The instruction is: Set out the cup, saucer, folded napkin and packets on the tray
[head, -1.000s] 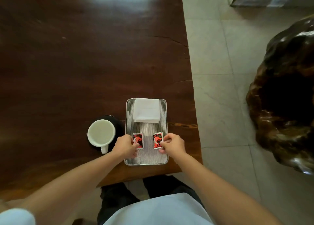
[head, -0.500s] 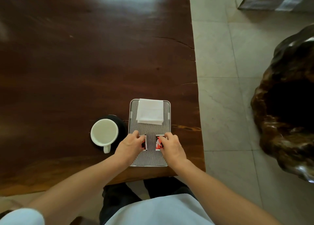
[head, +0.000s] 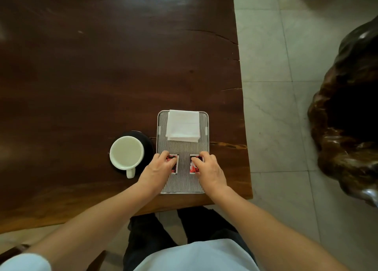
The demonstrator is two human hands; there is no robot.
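A striped metal tray lies near the table's front edge. A folded white napkin rests on its far end. Two red-and-black packets lie side by side on the tray's middle. My left hand covers most of the left packet, fingers pinched on it. My right hand grips the right packet the same way. A white cup stands on a black saucer on the table, just left of the tray, handle toward me.
The dark wooden table ends right of the tray, with tiled floor beyond. A large dark carved wooden piece stands on the floor at the right. My legs show below the table's front edge.
Both hands have slid further over the packets, covering more of them. The camera view has shifted slightly; the packets stay on the tray.
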